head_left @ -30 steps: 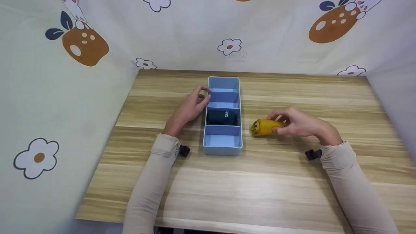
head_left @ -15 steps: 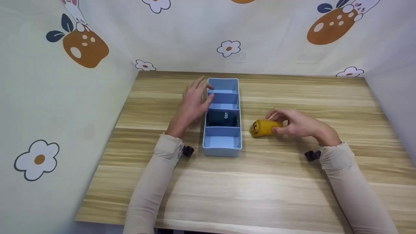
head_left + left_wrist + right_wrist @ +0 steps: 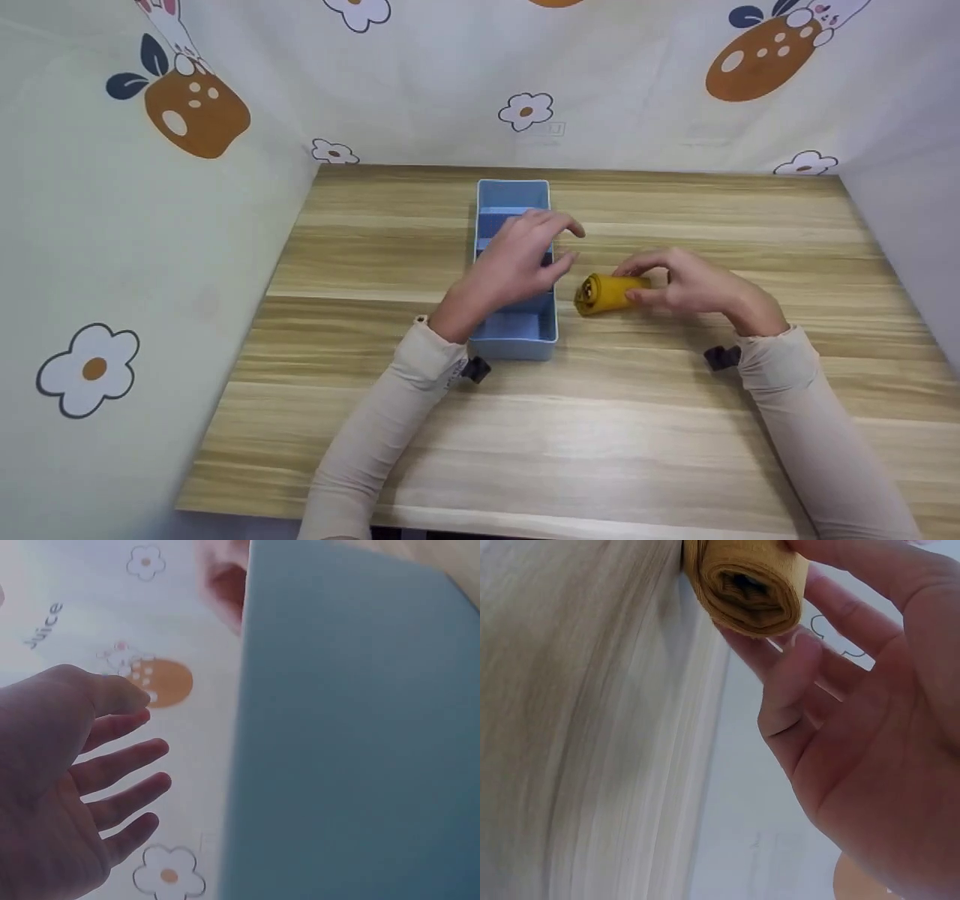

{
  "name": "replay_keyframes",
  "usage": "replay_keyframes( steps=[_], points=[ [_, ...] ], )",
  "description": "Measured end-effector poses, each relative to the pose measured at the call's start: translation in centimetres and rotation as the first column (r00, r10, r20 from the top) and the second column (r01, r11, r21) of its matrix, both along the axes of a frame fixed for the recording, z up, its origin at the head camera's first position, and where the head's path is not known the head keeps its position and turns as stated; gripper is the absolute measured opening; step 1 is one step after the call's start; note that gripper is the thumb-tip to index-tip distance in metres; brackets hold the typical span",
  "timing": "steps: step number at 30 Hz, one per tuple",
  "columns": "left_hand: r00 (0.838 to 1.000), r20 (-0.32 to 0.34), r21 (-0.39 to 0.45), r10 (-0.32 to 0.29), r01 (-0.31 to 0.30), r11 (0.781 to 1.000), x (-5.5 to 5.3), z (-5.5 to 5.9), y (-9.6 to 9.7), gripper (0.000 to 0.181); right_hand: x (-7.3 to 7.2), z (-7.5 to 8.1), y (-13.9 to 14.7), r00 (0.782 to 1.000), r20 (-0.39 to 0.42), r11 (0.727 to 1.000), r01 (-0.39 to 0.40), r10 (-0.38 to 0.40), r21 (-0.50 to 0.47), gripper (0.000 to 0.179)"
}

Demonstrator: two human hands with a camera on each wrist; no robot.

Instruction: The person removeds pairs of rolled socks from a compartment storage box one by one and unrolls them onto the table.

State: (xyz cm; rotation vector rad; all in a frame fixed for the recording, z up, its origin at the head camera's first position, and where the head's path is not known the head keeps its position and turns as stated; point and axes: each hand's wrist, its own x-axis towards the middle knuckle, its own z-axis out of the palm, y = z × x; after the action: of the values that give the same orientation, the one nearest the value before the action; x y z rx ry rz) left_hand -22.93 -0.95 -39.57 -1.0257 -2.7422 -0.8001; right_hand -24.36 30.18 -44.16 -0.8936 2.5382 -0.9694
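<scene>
A light-blue box (image 3: 514,349) with several compartments in a row stands on the wooden table. Above it, my left hand (image 3: 517,259) reaches across with loosely bent fingers that hold nothing; its fingertips extend past the box's right side. The left wrist view shows the box's blue wall (image 3: 352,727) beside the hand. To the right of the box, my right hand (image 3: 694,283) pinches one end of a yellow rolled-up cloth (image 3: 609,293) between thumb and fingers. Its spiral end (image 3: 750,600) shows in the right wrist view. A dark roll in the box is mostly hidden behind my left hand.
The wooden table (image 3: 645,435) runs back to a pale wall cloth (image 3: 615,112) printed with fruit and flowers. Another pale wall (image 3: 247,247) borders the table's left side. A small black camera (image 3: 721,358) sits at my right wrist.
My left hand has left the box's left rim and moved right over the box, towards the yellow roll. My right hand and the yellow roll have hardly moved.
</scene>
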Motion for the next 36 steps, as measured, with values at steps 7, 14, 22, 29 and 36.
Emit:
replay_keyframes(
  steps=[7,14,22,29,36],
  points=[
    [0.993,0.095,-0.07,-0.063,0.07,0.995,0.2,-0.6,3.1,0.035,-0.1,0.1,-0.1,0.998,-0.063,1.0,0.012,-0.012,-0.007,0.035],
    [0.978,0.197,-0.221,-0.07,0.114,0.969,-0.3,-1.7,5.0,0.045,-0.1,0.1,-0.2,0.998,-0.034,0.999,0.045,-0.046,-0.018,0.022],
    [0.981,0.189,-0.319,-0.052,0.111,0.941,-0.6,-2.7,6.4,0.046,-0.4,-0.2,-0.1,0.999,-0.003,0.999,0.035,-0.035,-0.016,0.021],
    [0.993,0.116,-0.394,-0.033,0.077,0.916,-0.1,-3.1,6.5,0.053,-0.5,-0.6,0.2,0.999,-0.03,1.0,-0.012,0.011,-0.026,0.033],
    [0.993,0.11,-0.353,-0.046,0.083,0.932,-0.1,-3.5,6.4,0.042,-0.4,-0.6,0.0,1.0,-0.01,1.0,-0.023,0.023,-0.014,0.043]
  ],
)
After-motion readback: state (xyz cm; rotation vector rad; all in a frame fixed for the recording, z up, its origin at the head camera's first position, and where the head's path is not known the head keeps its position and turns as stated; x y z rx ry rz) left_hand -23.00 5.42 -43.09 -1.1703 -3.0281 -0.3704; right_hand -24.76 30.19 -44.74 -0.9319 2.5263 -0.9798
